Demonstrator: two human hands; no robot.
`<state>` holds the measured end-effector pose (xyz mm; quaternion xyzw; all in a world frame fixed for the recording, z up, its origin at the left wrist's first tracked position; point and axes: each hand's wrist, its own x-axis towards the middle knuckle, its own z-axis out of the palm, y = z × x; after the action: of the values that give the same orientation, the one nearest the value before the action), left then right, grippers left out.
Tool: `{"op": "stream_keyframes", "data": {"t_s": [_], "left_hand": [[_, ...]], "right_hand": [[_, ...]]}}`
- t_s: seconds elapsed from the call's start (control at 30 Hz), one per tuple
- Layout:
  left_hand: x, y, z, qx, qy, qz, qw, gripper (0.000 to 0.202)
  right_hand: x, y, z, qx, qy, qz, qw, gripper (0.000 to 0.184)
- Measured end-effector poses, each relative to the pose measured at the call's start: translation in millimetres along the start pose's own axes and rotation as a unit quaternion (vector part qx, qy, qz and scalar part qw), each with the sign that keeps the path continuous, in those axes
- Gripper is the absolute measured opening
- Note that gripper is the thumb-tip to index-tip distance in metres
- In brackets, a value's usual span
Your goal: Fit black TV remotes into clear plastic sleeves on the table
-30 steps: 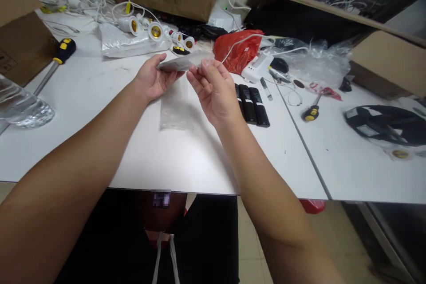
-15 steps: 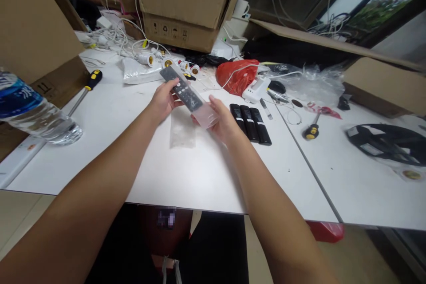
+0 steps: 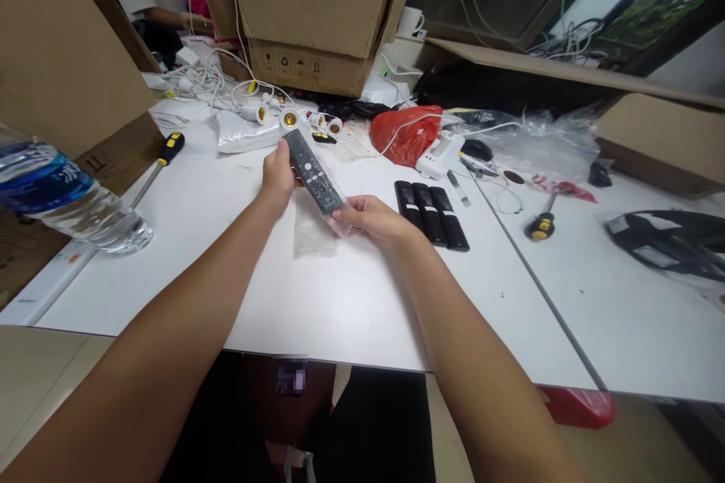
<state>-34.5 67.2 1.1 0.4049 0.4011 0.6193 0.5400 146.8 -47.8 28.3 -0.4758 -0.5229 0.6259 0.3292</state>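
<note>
A black remote control (image 3: 313,172) with pale buttons is held above the table, tilted, in a clear plastic sleeve. My left hand (image 3: 279,175) grips its far left side, thumb along the edge. At the near end, my right hand (image 3: 371,219) pinches the sleeve and the lower end of the remote between thumb and fingers. Below them a flat clear plastic sleeve (image 3: 314,230) lies on the white table (image 3: 340,309). To the right, three black remote controls (image 3: 431,213) rest side by side, face down.
A water bottle (image 3: 73,196) and a screwdriver (image 3: 161,158) are at the left. Behind stand a cardboard box (image 3: 317,7), lamp sockets (image 3: 290,118) and a red plastic bag (image 3: 405,134). Another screwdriver (image 3: 541,225) lies at the right. A person's arm (image 3: 170,17) shows at the back left.
My right hand has shifted from the sleeve's loose end to a pinch at the remote's near end. The remote now sits deeper in the sleeve. The view has shifted slightly.
</note>
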Motion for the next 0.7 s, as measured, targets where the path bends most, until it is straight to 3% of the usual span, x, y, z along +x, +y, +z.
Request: {"op": "stream_keyframes", "data": {"t_s": [0.13, 0.27, 0.53, 0.7], "left_hand": [[-5, 4, 4.8, 0.025, 0.039, 0.03, 0.998, 0.038], [-8, 12, 7.6, 0.003, 0.051, 0.011, 0.999, 0.03], [4, 10, -2.0, -0.004, 0.111, 0.013, 0.994, 0.033], [9, 2, -6.2, 0.06, 0.153, 0.069, 0.984, 0.044]], "right_hand": [[-1, -1, 3, -0.011, 0.003, -0.004, 1.0, 0.015], [-1, -1, 5, -0.017, 0.001, -0.006, 1.0, 0.013], [0, -1, 4, -0.039, 0.006, -0.012, 0.999, 0.01], [2, 0, 7, -0.027, 0.01, -0.008, 1.0, 0.015]]}}
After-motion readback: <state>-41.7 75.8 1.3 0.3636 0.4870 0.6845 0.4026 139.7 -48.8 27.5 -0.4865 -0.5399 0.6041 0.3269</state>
